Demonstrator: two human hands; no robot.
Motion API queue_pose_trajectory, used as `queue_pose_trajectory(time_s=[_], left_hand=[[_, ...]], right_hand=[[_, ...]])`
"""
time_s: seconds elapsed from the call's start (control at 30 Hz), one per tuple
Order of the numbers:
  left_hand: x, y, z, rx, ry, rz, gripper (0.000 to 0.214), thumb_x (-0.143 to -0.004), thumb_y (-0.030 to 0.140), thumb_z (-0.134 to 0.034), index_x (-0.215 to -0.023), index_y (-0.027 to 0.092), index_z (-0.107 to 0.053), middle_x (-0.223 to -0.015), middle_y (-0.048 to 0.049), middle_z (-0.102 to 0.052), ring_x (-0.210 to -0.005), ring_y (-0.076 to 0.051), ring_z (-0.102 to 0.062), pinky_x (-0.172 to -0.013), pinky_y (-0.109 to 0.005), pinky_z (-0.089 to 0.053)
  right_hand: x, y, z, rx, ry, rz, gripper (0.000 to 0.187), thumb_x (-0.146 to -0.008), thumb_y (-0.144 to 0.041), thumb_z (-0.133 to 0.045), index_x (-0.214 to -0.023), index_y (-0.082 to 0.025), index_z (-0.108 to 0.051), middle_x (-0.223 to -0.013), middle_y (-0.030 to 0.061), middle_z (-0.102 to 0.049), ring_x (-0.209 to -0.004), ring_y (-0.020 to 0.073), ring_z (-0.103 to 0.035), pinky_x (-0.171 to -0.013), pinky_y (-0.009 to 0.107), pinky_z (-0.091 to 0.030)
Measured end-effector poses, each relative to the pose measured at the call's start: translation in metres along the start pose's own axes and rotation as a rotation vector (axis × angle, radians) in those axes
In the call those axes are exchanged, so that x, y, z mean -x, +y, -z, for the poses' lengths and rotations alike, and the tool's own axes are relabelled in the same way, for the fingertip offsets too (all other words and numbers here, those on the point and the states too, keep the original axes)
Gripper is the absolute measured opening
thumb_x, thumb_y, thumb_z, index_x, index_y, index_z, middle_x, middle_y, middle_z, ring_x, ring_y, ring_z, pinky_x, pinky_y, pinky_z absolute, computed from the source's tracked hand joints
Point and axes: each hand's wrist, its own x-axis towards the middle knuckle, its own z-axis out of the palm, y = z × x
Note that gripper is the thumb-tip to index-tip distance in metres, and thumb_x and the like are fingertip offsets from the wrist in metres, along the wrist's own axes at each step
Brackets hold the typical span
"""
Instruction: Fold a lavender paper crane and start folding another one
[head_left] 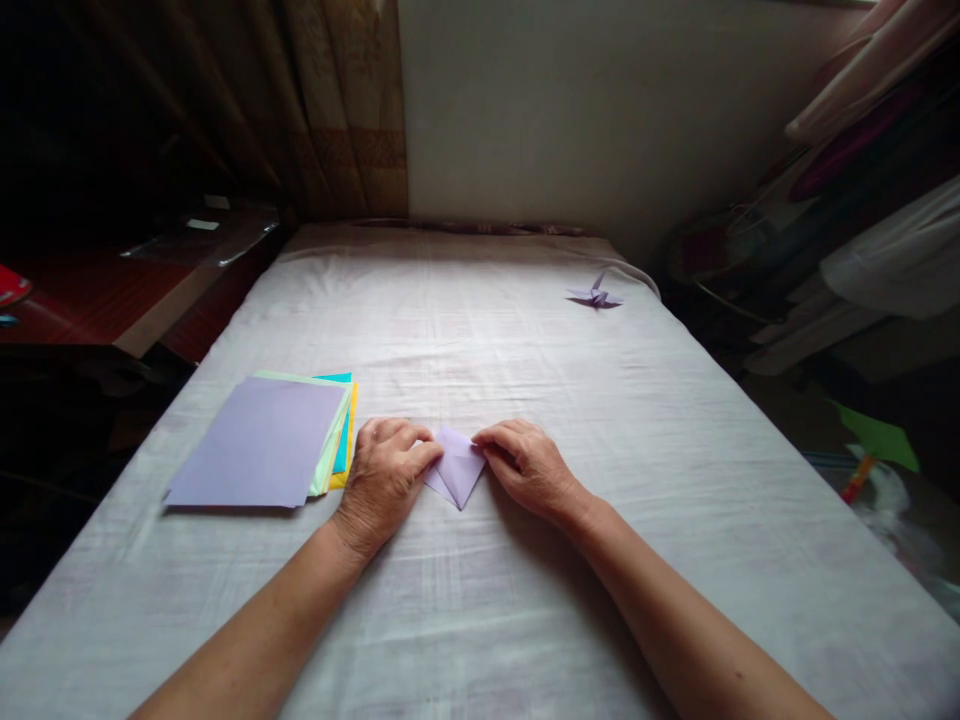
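A small piece of folded purple origami paper (pixel 460 474) lies on the white cloth, its lower point toward me and crease lines on its face. On its left edge, my left hand (pixel 388 475) pinches the paper between thumb and fingers. My right hand (pixel 529 462) has its thumb and fingertips closed on the opposite corner. Left of my left hand sits a stack of square coloured paper (pixel 259 440), purple on top, with green, blue and yellow edges showing on the right.
A finished purple paper crane (pixel 596 293) stands near the far right of the cloth-covered surface (pixel 465 330). At the left is a dark red wooden table (pixel 82 300) with a clear plastic sleeve (pixel 202 238). Clothes (pixel 900 250) hang at the right, and a curtain (pixel 352 110) hangs behind.
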Motion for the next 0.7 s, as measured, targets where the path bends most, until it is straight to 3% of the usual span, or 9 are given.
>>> queue_pose_trajectory(time_s=[0.13,0.3,0.47,0.7], left_hand=[[0.003,0.014,0.006,-0.054,-0.067,-0.043,0.014,-0.091,0.021,-0.057,-0.095,0.027,-0.069,-0.095,-0.0016,-0.073,-0.093,-0.024,-0.061,-0.093,-0.047,-0.035],[0.010,0.029,0.010,-0.054,-0.087,0.019,0.023,-0.086,0.035,-0.067,-0.105,0.023,-0.067,-0.108,-0.0065,-0.070,-0.102,-0.028,-0.061,-0.099,-0.051,-0.033],[0.013,0.030,0.009,-0.038,-0.103,0.021,0.031,-0.083,0.037,-0.070,-0.109,0.023,-0.066,-0.113,-0.0077,-0.070,-0.105,-0.029,-0.062,-0.103,-0.052,-0.031],[0.013,0.030,0.013,-0.039,-0.129,-0.013,0.029,-0.083,0.035,-0.068,-0.109,0.023,-0.065,-0.113,-0.0079,-0.070,-0.106,-0.029,-0.062,-0.106,-0.052,-0.031]], right_hand=[[0.013,-0.003,0.001,-0.038,0.036,0.014,0.022,-0.086,-0.010,-0.052,-0.096,-0.023,-0.068,-0.091,0.0028,-0.073,-0.085,0.0178,-0.065,-0.080,0.032,-0.047],[0.018,-0.004,0.002,-0.055,0.042,0.016,0.030,-0.080,-0.006,-0.050,-0.098,-0.023,-0.067,-0.091,0.0030,-0.072,-0.087,0.0185,-0.065,-0.081,0.034,-0.047],[0.018,-0.002,0.001,-0.051,0.046,0.030,0.034,-0.079,-0.004,-0.049,-0.099,-0.024,-0.068,-0.093,0.0028,-0.073,-0.087,0.0182,-0.066,-0.081,0.033,-0.048],[0.018,0.001,-0.001,-0.068,0.038,0.031,0.022,-0.087,-0.010,-0.056,-0.098,-0.024,-0.069,-0.093,0.0023,-0.074,-0.087,0.0183,-0.066,-0.082,0.033,-0.047]])
